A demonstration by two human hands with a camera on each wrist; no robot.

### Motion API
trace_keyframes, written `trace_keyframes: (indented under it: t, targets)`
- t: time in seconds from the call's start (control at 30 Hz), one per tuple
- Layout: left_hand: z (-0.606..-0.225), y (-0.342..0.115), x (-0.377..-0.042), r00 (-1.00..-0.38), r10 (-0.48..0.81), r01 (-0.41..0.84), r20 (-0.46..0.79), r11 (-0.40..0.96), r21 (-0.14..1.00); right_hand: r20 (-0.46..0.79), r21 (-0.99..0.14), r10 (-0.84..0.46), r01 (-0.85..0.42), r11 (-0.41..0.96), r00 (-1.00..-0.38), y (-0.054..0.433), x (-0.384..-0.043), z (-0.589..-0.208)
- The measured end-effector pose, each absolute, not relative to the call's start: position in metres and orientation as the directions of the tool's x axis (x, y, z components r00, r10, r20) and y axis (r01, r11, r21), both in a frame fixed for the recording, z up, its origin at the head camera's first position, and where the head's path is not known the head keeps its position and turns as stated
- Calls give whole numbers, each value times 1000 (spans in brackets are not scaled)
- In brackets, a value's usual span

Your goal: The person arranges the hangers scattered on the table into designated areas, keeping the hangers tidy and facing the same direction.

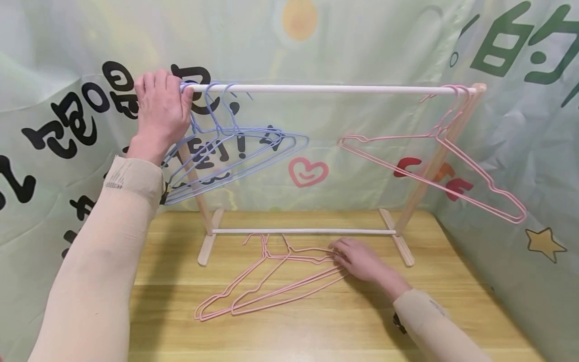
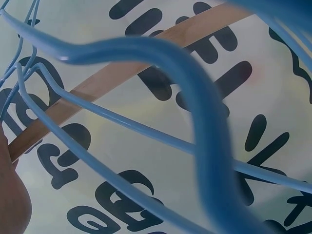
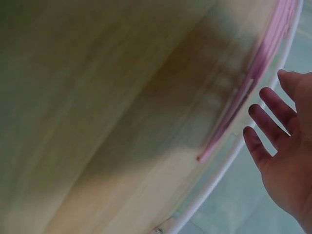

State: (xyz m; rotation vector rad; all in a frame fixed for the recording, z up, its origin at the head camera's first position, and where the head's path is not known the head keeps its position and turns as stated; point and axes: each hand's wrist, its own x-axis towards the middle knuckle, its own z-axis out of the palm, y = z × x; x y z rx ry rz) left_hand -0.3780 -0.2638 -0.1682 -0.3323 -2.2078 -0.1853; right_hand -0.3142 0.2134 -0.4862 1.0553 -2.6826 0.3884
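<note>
In the head view my left hand (image 1: 162, 103) grips the top left corner of a clothes rack, at the end of its white top bar (image 1: 325, 89). Several blue wire hangers (image 1: 220, 131) hang right beside this hand; a blue hanger (image 2: 212, 136) also crosses the left wrist view up close. Low on the right, my right hand (image 1: 359, 259) is over the right end of some pink wire hangers (image 1: 267, 255) lying on the table. Its fingers (image 3: 265, 119) are spread and loosely bent in the right wrist view, apart from the pink hangers (image 3: 263, 53).
More pink hangers (image 1: 439, 131) hang at the bar's right end. Wooden uprights (image 1: 422, 176) and feet (image 1: 210, 239), joined by a white lower rod (image 1: 303, 231), carry the rack on the wooden table (image 1: 307, 337). A printed cloth (image 1: 362, 45) stands behind and at both sides.
</note>
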Motion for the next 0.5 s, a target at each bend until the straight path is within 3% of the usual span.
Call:
trace_keyframes:
  t: [0.27, 0.5]
  targets:
    - [-169, -264, -377, -578, 174, 302, 797, 953, 11, 299, -189, -655, -716, 672, -694, 206, -327, -497]
    - [-168, -265, -378, -591, 171, 294, 788, 956, 13, 278, -219, -628, -685, 695, -726, 201, -335, -501]
